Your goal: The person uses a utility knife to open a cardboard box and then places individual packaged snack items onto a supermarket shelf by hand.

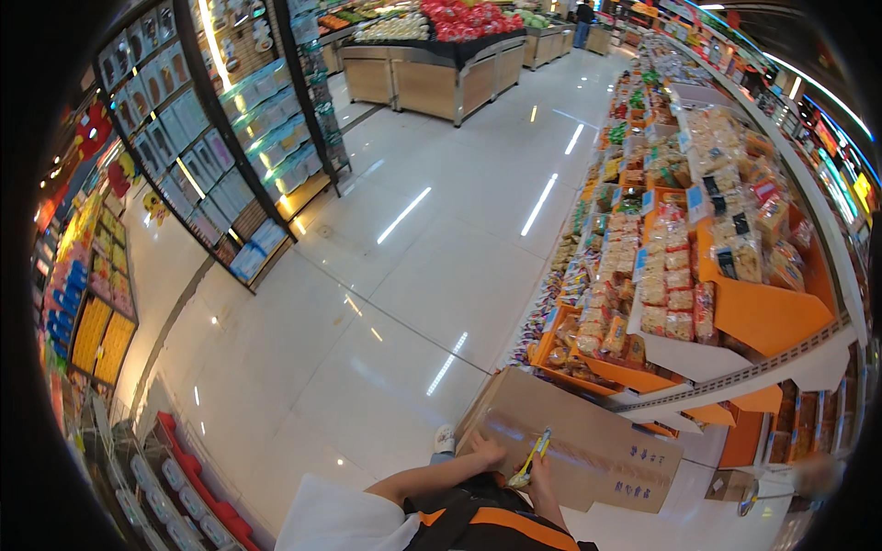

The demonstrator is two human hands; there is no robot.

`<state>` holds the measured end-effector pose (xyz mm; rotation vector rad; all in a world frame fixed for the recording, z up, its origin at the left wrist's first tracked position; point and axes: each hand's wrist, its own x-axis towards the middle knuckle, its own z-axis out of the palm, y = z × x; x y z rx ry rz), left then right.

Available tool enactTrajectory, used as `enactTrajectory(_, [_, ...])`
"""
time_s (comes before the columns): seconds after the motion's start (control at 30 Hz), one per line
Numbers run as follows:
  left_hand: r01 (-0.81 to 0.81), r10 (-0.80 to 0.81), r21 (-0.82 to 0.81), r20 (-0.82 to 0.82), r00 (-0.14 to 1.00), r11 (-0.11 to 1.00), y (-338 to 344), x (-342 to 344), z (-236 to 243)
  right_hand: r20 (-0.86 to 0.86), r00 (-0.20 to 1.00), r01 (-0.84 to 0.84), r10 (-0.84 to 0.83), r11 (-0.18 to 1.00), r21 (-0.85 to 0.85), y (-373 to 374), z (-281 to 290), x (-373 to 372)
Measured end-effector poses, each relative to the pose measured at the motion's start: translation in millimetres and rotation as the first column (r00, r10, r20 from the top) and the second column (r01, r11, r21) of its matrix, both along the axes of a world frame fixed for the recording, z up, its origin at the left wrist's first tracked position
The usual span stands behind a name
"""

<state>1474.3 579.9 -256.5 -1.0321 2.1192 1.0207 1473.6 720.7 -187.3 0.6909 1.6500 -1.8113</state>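
A big brown cardboard box [551, 413] lies in front of me, with a tape strip along its top and handwriting on it. My left hand [489, 448] is at the box's near left edge, fingers curled against it. My right hand [538, 474] is closed around a slim yellow item with a pale lower part [531, 459], held slanted over the box. Its exact kind is too small to tell. The right fingertips are partly hidden.
Tiered shelves of packaged snacks [666, 275] in orange trays rise on the right. A blurred hand [818, 476] shows at the lower right. Display racks [184, 138] and a red-edged shelf [197, 477] stand left. A wooden produce stand [423, 83] is farther off on the tiled floor.
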Motion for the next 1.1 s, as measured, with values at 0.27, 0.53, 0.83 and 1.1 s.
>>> enactTrajectory(0.27, [-0.154,0.145,-0.04,-0.162,0.976,0.987,-10,-13,16,-0.136,0.99,-0.024,0.032,0.998,0.06,21,9,8])
enactTrajectory(0.53, [-0.11,0.104,-0.077,-0.08,0.991,0.991,1,-23,31,-0.137,0.988,0.087,-0.077,0.994,0.07,44,3,12])
enactTrajectory(0.83, [-0.286,0.284,-0.23,-0.044,0.958,0.93,-9,-32,61,-0.148,0.987,0.084,-0.068,0.991,0.107,64,6,4])
enactTrajectory(1.1, [-0.336,0.332,-0.12,-0.054,0.942,0.934,-45,-34,33,-0.17,0.984,0.058,-0.044,0.995,0.079,71,-26,-8])
